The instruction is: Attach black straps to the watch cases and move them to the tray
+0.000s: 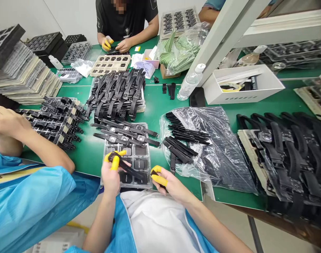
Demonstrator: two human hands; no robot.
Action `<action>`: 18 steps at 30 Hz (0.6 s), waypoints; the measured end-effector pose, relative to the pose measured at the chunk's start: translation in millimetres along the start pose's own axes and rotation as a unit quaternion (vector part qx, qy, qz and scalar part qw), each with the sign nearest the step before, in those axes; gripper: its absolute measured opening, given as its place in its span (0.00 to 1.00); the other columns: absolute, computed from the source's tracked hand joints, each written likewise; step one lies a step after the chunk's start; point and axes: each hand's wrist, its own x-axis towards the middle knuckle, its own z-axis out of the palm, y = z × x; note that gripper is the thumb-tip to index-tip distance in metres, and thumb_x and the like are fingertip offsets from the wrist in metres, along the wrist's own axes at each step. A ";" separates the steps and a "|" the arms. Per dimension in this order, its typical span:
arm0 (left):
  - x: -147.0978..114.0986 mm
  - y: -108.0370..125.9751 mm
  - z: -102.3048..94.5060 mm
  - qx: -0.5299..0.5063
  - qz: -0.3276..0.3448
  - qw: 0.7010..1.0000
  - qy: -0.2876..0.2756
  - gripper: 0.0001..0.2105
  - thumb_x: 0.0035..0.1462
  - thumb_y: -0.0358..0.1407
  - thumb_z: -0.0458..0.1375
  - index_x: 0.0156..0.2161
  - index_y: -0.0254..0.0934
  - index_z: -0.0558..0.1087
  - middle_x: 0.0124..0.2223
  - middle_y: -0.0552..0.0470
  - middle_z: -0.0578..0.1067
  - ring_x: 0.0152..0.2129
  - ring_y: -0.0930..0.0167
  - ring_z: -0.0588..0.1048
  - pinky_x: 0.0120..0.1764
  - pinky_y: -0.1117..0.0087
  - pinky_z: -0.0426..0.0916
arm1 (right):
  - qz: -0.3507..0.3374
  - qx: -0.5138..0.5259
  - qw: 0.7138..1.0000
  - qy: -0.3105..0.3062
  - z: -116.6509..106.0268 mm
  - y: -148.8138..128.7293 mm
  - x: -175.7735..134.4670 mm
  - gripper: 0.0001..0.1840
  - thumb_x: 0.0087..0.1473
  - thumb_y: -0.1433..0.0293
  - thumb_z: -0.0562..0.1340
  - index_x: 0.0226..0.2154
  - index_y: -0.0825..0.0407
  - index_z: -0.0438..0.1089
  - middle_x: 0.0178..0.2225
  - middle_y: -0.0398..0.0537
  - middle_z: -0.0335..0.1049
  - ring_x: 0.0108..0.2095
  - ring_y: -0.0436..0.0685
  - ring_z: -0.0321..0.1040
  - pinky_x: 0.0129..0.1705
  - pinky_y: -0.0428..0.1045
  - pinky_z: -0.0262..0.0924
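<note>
My left hand (111, 174), with yellow finger covers on, is closed on a black watch strap (132, 171). Its loose end reaches right over a clear compartment tray (147, 165) with square dark watch bodies. On the right of the tray, my right hand (167, 180), also in yellow finger covers, pinches a small dark piece mostly hidden by the fingers. I cannot make out what that piece is. Several watches with black straps (126, 135) lie across the tray's far end. To the right, loose black straps (180, 149) rest on a plastic bag (215, 140).
Behind the tray is a stack of strapped watches (118, 93). Trays of watches (287, 151) are piled at right. A bottle (190, 82) and white box (242, 96) stand farther back. A co-worker's arm (44, 147) is at left; another person sits opposite.
</note>
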 end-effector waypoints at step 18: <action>-25.6 -24.4 1.7 0.348 0.191 0.839 -0.371 0.25 0.66 0.24 0.50 0.65 0.43 0.68 0.58 0.43 0.75 0.56 0.62 0.75 0.58 0.58 0.73 | -0.006 0.114 0.993 -0.017 21.6 10.0 2.6 0.18 0.57 0.54 0.66 0.32 0.49 0.64 0.13 0.31 0.54 0.14 0.45 0.40 0.19 0.46 0.39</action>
